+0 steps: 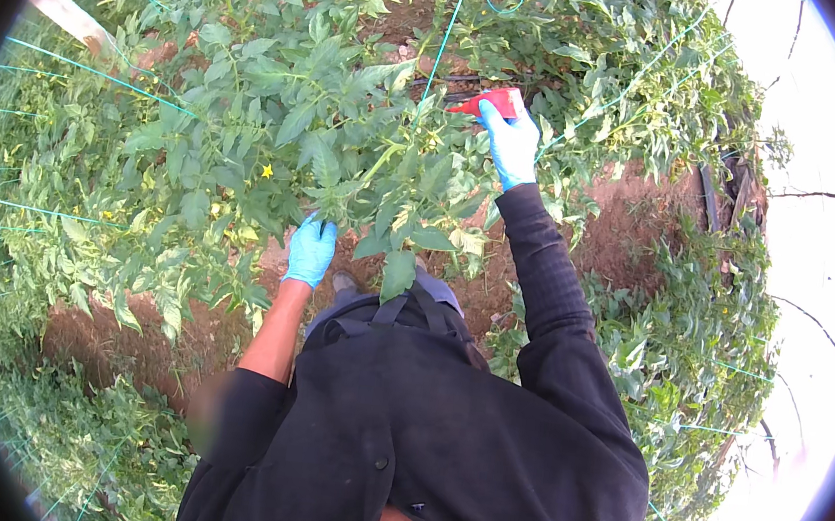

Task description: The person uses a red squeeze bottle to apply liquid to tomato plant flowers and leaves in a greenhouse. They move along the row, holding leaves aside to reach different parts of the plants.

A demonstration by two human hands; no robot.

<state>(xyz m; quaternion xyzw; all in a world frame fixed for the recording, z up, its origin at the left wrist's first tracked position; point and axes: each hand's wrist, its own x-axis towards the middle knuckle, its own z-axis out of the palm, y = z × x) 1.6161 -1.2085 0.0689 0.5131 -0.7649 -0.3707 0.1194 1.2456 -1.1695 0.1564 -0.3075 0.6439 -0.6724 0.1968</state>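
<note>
In the head view my right hand (512,143), in a light blue glove, grips a red tool (499,104) at the upper centre right; what kind of tool it is cannot be told. Its pointed end faces left, towards a green string (449,34) that runs down into a tomato plant (318,115). Lower and to the left, my left hand (311,250), gloved in the same blue, reaches under the leaves at the plant's near side. Foliage hides its fingertips, so whether it holds a stem cannot be told. A yellow flower (267,171) shows among the leaves above that hand.
More tomato foliage (714,312) and green strings (96,71) surround me on both sides. Brown soil (628,228) shows between the rows. A pale post (72,12) leans in at the upper left. My shoe (344,281) is just right of my left hand.
</note>
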